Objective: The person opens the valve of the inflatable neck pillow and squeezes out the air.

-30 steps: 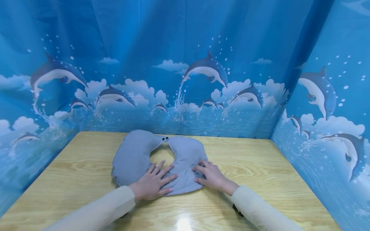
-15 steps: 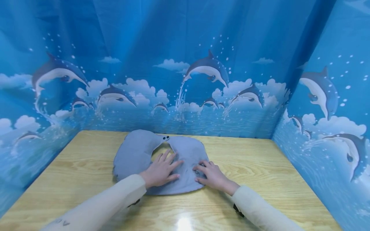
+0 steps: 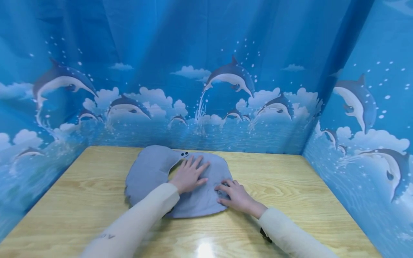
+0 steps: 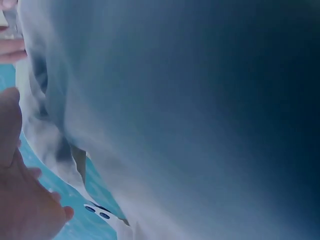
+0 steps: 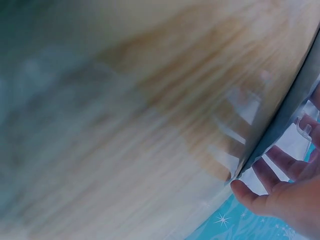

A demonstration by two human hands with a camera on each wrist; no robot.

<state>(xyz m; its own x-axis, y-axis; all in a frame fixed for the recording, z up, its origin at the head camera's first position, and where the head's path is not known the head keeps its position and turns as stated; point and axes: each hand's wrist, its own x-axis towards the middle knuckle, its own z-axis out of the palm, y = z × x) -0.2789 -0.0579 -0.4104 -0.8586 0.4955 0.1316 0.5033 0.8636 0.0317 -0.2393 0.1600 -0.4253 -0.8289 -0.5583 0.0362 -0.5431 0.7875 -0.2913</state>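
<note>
A grey U-shaped neck pillow (image 3: 145, 175) lies on the wooden table, its two lobes meeting at a pair of dark snap buttons (image 3: 184, 154) at the far side. With fingers spread, my left hand (image 3: 189, 175) lies over the right lobe and partly covers the centre opening. The right hand (image 3: 237, 195) grips the right side of the pillow, thumb and fingers bent around a crumpled spot. In the right wrist view a clear plastic valve (image 5: 304, 127) shows among those fingers. The left wrist view is mostly filled by grey fabric, with the left hand (image 4: 27, 195) at its edge.
The wooden table (image 3: 284, 186) extends on both sides of the pillow. Blue curtains (image 3: 274, 46) printed with dolphins and clouds stand along its back and sides.
My left hand has slid forward and to the right over the pillow, from its near middle toward the snap buttons. The right hand has stayed in place.
</note>
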